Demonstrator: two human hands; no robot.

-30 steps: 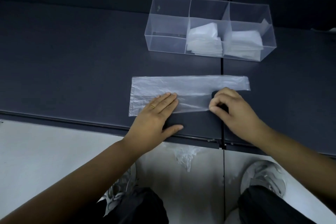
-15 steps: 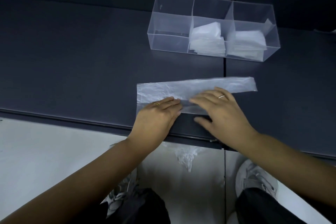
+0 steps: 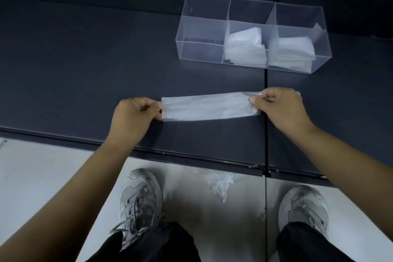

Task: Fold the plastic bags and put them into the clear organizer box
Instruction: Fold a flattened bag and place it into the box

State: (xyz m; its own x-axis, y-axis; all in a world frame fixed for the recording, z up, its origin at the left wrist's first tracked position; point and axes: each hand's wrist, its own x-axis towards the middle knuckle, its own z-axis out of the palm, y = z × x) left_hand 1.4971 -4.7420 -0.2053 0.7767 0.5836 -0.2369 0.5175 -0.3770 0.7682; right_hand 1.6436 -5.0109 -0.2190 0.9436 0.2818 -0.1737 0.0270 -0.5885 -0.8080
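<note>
A: Left hand [image 3: 136, 110]?
B: Centre-left of the frame, knuckles up, fingers curled, thumb and fingertips pinching the left end of the plastic bag [image 3: 208, 108]. Forearm running down toward the lower left corner.

A: And the right hand [image 3: 280, 106]?
B: Right of centre, curled the same way, pinching the right end of the same bag between thumb and forefinger. A sliver of plastic poking out past the knuckles on the right. Forearm slanting off to the lower right edge.

A: The bag itself?
B: Folded into a long narrow strip, held between both pinches across the middle of the frame, over the dark table [image 3: 85, 70] near its front edge. Resting on the tabletop or lifted just off it: cannot tell.

A: Organizer box [image 3: 200, 49]?
B: Upper right, standing on the table, well apart from the strip. Three compartments; a stack of folded bags [image 3: 244, 47] in the middle one, a second stack [image 3: 291, 49] in the right one.

A: Lower down?
B: Pale floor [image 3: 42, 172] along the bottom, a grey left sneaker [image 3: 140, 198] and right sneaker [image 3: 302, 204], and a crumpled scrap of clear plastic [image 3: 219, 181] between them, just below the table edge.
</note>
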